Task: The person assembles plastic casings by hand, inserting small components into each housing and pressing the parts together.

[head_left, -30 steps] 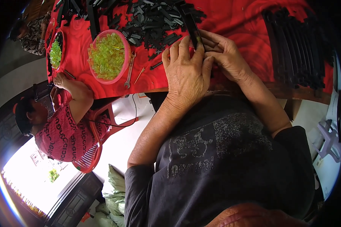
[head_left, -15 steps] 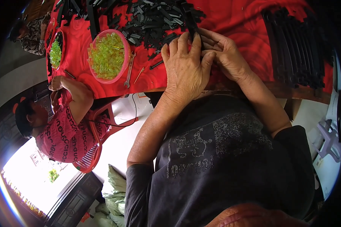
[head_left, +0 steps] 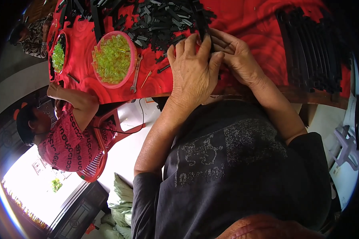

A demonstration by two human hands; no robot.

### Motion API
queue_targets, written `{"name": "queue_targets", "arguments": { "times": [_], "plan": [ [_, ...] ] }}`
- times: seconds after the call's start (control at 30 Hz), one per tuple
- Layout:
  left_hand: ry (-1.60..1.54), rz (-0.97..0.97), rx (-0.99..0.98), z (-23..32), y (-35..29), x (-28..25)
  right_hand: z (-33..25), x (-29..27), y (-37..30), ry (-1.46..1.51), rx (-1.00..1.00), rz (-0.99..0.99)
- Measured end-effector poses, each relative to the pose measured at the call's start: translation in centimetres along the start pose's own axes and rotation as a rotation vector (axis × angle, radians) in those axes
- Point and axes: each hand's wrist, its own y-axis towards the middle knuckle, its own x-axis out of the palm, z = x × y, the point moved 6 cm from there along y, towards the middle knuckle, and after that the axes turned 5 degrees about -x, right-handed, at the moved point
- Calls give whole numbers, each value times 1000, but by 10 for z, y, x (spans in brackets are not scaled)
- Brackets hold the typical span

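Note:
Both my hands meet at a long black plastic strip (head_left: 199,18) that runs away from me over the table. My left hand (head_left: 193,69) lies over its near end, with thumb and index finger pressed to it and the other fingers bent. From the right side my right hand (head_left: 240,57) closes its fingers on the same strip. The strip's near end, and anything small between the fingertips, is hidden. Just beyond my left hand lies a heap of small black plastic parts (head_left: 159,20).
A pink bowl (head_left: 134,65) of yellow-green clear pieces (head_left: 112,57) stands left, with a wrench (head_left: 136,75) beside it. Long black strips (head_left: 313,51) are stacked at right on the red cloth (head_left: 251,20). A co-worker (head_left: 70,137) sits at left near another bowl (head_left: 66,40).
My left hand has shifted slightly to the left and its thumb has moved a little. The right hand stays nearly in place. The co-worker's hand at left has moved further left.

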Motion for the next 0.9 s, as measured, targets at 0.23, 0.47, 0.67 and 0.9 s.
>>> {"name": "queue_targets", "arguments": {
  "times": [0.23, 0.47, 0.67, 0.9],
  "plan": [
    [-281, 88, -56, -5, -4, -11, 5, -2, 3, 37, -5, -3],
    [-406, 67, -357, -31, 14, -6, 3, 11, -3, -35, 42, -15],
    [-499, 27, -433, -33, 14, -3, 2, 14, 0, -10, -2, -55],
    [-470, 14, -408, -47, 14, 1, 12, 15, 13, 69, 54, -46]
  ]
}}
